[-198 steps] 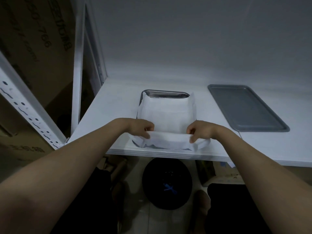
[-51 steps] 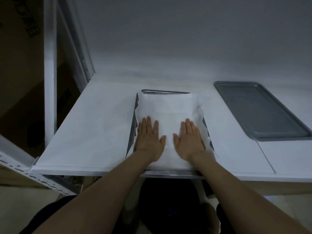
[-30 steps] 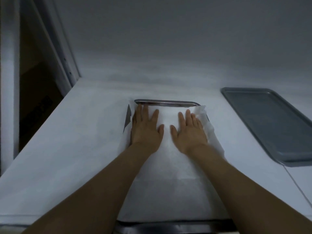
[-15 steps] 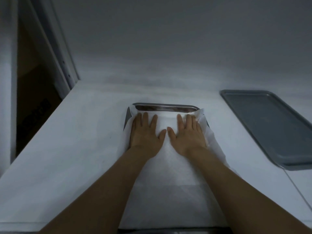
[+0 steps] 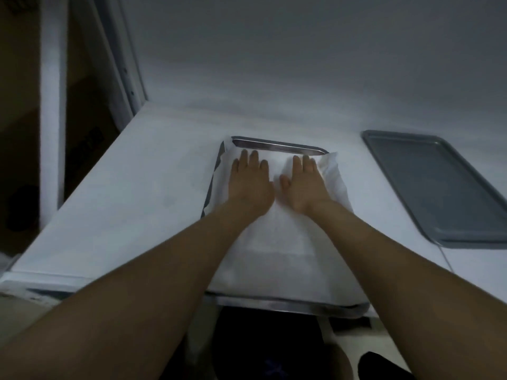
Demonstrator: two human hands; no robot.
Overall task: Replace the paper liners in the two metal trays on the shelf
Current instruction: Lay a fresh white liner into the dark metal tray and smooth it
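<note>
A shiny metal tray (image 5: 277,146) lies in the middle of the white shelf (image 5: 131,193), its near rim at the shelf's front edge. A white paper liner (image 5: 277,256) covers almost all of it and bunches up over the right rim. My left hand (image 5: 251,182) and my right hand (image 5: 304,185) press flat on the liner's far half, side by side, fingers straight and pointing at the tray's far rim. A second, grey metal tray (image 5: 436,187) lies bare on the shelf to the right, with no paper in it.
The shelf's white back wall stands close behind the trays. A white upright post (image 5: 53,105) and a slanted frame bar (image 5: 123,64) bound the shelf on the left, with brown cartons beyond. A dark round bin (image 5: 269,349) sits on the floor below the shelf edge.
Both hands slid from the liner's near part to its far half, flattening the paper. Over the last half second they held their place while the view pulled back and the shelf's front edge reappeared.
</note>
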